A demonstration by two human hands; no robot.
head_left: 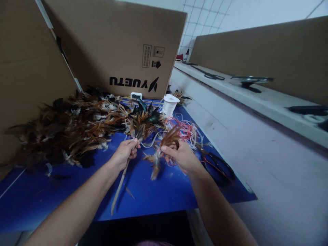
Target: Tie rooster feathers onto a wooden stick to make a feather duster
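Observation:
My left hand (127,153) is closed around a thin stick (118,193) with dark and brown feathers (143,121) bunched at its far end, so it looks like a feather duster. The stick's bare end slants down toward me. To the right, my right hand (179,153) pinches a small bunch of brown feathers (169,137), with a paler feather tuft (155,165) hanging below the fingers. A white strip (151,142) runs between the two hands. Its ends are hidden among the feathers.
A large feather pile (82,126) covers the left of the blue table (148,201). Near my right hand lie scissors (219,165) and tangled pink and white strings (184,128). Behind stand a white tub (169,105) and cardboard (123,44). A ledge (256,97) runs along the right.

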